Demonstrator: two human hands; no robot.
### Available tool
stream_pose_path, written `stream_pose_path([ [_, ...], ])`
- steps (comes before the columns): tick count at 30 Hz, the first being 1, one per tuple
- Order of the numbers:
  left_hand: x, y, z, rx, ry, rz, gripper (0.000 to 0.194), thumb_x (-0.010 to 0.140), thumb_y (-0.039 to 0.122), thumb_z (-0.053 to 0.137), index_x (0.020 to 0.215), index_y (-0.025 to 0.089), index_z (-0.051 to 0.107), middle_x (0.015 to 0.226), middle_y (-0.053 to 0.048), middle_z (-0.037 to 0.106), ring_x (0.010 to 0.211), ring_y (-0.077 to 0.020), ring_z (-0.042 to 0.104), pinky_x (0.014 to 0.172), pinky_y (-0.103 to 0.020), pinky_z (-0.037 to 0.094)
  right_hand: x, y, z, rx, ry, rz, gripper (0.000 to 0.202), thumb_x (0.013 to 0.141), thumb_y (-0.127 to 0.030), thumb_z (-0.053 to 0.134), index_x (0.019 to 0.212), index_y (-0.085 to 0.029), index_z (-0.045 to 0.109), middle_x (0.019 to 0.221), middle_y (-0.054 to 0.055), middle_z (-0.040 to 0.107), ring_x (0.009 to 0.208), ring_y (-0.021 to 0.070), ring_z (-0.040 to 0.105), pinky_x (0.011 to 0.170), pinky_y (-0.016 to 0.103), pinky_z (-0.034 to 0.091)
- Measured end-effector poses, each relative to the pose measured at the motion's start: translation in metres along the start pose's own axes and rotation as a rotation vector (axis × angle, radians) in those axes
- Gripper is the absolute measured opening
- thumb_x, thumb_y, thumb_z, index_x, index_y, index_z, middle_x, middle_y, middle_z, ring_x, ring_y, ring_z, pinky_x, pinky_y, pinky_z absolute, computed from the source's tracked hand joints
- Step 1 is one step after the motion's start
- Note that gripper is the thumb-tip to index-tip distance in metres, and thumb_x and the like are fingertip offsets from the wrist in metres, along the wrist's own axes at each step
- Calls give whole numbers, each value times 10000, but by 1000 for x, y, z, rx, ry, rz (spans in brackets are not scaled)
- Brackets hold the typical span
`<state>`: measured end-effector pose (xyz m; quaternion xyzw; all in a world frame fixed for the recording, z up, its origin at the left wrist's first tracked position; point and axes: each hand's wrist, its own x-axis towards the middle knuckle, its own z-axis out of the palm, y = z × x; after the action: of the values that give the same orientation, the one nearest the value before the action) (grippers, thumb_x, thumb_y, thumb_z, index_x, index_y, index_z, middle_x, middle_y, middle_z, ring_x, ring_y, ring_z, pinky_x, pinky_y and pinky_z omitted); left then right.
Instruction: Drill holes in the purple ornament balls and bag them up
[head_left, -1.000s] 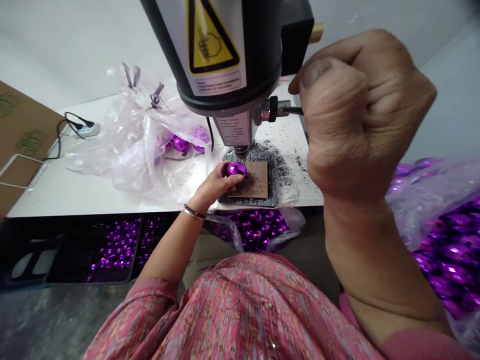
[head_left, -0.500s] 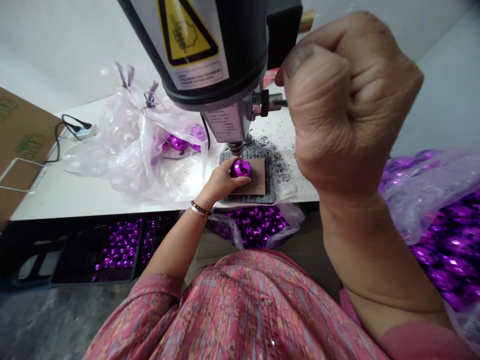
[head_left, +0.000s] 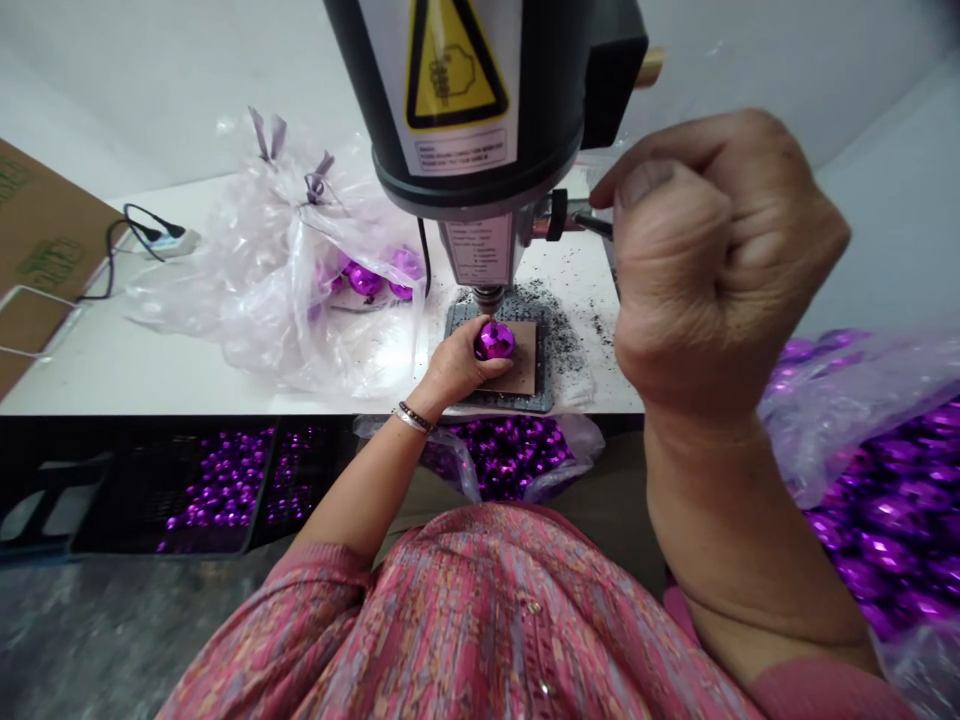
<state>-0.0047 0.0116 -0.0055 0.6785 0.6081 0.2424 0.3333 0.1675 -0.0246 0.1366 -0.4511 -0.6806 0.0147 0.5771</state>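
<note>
The left hand (head_left: 459, 362) holds a purple ball (head_left: 495, 341), thumb on the near side and fingers curled round the left and far sides. The ball is over the brown board (head_left: 523, 376) on the drill's base (head_left: 546, 362), close by the chuck (head_left: 489, 297); whether it touches the bit or the board, I cannot tell. The right hand (head_left: 697, 260) is raised beside the drill (head_left: 551, 110), closed in a fist round the lever (head_left: 594, 224). Dark shavings (head_left: 574, 345) litter the base and the bench (head_left: 150, 375). A clear bag (head_left: 262, 290) with more balls (head_left: 364, 279) lies to the left on the bench, near a carton (head_left: 52, 250). Below the front edge are an open lap bag (head_left: 581, 440) of purple pieces and, farther left, a dark crate (head_left: 112, 510). At far right bulges another bag (head_left: 817, 420), full of purple balls.
</note>
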Motion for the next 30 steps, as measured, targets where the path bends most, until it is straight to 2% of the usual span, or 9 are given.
stream_pose_path([
  [7, -2, 0, 4, 43, 18, 5, 620, 759, 318, 812, 1331, 175, 620, 1234, -72, 735, 1052, -241, 681, 933, -336, 507, -22, 12, 3, -92, 45, -63, 221, 989, -228, 457, 985, -161, 667, 892, -13, 631, 751, 0, 525, 795, 151, 457],
  [14, -3, 3, 2, 38, 26, 10, 568, 760, 281, 819, 1288, 180, 638, 1171, -40, 749, 1007, -206, 685, 889, -280, 503, -33, 19, 7, -119, 67, -41, 208, 960, -252, 468, 1043, -203, 652, 832, -9, 563, 695, 7, 472, 760, 171, 454],
  [19, -3, 2, 4, 27, 30, 3, 603, 749, 276, 824, 1309, 167, 630, 1202, -54, 740, 1038, -224, 682, 905, -301, 506, -41, 25, 10, -99, 69, -43, 227, 975, -305, 465, 1060, -208, 652, 808, 5, 536, 686, 13, 455, 740, 181, 448],
  [23, -4, 2, 6, 29, 38, -4, 606, 762, 290, 812, 1326, 182, 618, 1219, -52, 735, 1058, -237, 682, 907, -315, 505, -47, 30, 13, -96, 93, -55, 241, 989, -327, 438, 1066, -223, 641, 849, -4, 552, 719, 6, 479, 757, 177, 452],
  [30, -5, 5, 6, 56, 47, 0, 505, 758, 301, 813, 1228, 206, 654, 1152, -34, 736, 1033, -242, 685, 861, -307, 502, -52, 33, 16, -165, 130, -79, 258, 998, -325, 415, 1065, -225, 643, 923, 0, 595, 800, 24, 544, 790, 195, 470],
])
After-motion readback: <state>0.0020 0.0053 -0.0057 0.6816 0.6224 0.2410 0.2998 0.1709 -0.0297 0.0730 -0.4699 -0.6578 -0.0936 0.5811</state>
